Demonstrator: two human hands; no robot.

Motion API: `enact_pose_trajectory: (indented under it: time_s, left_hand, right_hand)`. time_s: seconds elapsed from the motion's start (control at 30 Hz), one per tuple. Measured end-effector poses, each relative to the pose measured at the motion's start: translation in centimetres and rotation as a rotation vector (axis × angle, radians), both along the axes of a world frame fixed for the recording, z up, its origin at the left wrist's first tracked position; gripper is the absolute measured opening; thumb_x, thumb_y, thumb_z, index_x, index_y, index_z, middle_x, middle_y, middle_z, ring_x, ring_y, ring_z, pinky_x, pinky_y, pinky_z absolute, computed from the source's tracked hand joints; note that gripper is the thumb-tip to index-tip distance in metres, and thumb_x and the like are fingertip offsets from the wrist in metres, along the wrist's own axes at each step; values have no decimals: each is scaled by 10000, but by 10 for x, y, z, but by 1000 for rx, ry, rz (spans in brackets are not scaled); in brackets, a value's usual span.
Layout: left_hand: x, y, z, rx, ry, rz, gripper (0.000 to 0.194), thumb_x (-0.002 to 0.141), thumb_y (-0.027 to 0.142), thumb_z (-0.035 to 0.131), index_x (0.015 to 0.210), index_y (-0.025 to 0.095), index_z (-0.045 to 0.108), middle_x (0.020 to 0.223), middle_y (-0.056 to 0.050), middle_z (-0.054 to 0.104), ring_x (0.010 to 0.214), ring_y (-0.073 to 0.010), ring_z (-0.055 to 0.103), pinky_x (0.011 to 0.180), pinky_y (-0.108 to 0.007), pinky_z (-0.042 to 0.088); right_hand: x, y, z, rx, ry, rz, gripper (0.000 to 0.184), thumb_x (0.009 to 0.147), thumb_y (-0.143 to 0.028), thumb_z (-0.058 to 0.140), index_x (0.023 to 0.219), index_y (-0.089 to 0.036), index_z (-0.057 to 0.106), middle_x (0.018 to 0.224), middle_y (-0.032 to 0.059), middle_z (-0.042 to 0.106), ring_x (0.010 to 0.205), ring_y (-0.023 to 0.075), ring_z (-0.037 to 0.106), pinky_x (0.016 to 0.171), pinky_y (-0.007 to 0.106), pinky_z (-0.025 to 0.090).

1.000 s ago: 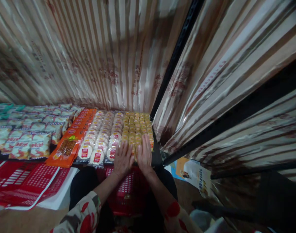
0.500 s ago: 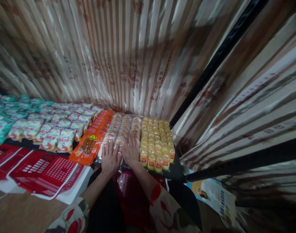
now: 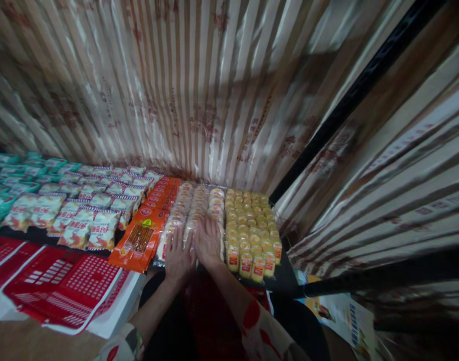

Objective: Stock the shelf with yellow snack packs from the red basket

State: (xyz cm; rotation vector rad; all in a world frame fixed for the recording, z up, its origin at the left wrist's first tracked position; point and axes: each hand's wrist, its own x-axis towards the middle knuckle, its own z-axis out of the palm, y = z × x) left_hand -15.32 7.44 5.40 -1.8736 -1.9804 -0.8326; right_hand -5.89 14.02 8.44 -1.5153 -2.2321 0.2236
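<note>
Both my hands lie flat, side by side, on the front of the rows of round white snack packs (image 3: 194,203) on a low dark shelf (image 3: 280,278). My left hand (image 3: 178,256) has its fingers stretched out over the front packs. My right hand (image 3: 207,243) lies open just to its right, fingers pointing away from me. Right of my hands stand rows of small yellow packs (image 3: 250,228). To the left lies a row of orange packets (image 3: 145,230).
Further left are white and red snack bags (image 3: 82,210) and teal bags (image 3: 11,170). Red flattened baskets (image 3: 60,281) lie at the lower left. Striped shiny sheeting (image 3: 199,90) hangs behind and to the right. A leaflet (image 3: 338,313) lies on the floor at the right.
My hands have shifted left from the yellow packs onto the round white packs. The view has swung right and slightly down, so the shelf now sits further left.
</note>
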Motion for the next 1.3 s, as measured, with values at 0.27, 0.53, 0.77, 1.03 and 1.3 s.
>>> enact_pose_trajectory:
  time_s: [0.27,0.53,0.77,1.03,1.3]
  left_hand:
    - [-12,44,11,-81,5,27,511,848,322,462,1340,183,451,1430,-142,393,1353,-304,296,1090,-518,241]
    - [-18,51,-3,-69,5,36,489,836,341,468,1303,203,503,1382,-141,461,1320,-320,353,1065,-528,276]
    - [-16,55,9,-108,41,74,489,840,317,454,1310,189,492,1404,-138,432,1328,-313,341,1071,-521,265]
    - [-20,85,17,-110,30,63,463,869,385,436,1275,184,530,1382,-145,459,1327,-312,344,1087,-528,223]
    - [-21,90,15,-113,52,72,445,881,359,416,1266,171,537,1344,-157,499,1298,-326,385,1064,-551,253]
  right_hand:
    - [-22,54,13,-139,-31,-78,500,923,-379,307,1384,-206,394,1512,86,247,1414,296,79,1110,529,88]
    - [-29,60,0,-179,-86,-109,495,924,-390,290,1389,-246,380,1492,64,302,1405,278,147,1099,541,78]
    - [-26,66,15,-265,-133,-136,527,928,-435,216,1433,-292,261,1534,1,200,1416,260,82,1112,482,56]
    - [-14,90,18,-275,-161,-227,516,932,-425,217,1436,-314,246,1551,33,119,1417,295,32,1095,489,75]
    - [-14,95,15,-263,-86,-197,513,930,-415,247,1423,-283,298,1538,51,174,1414,292,76,1102,518,113]
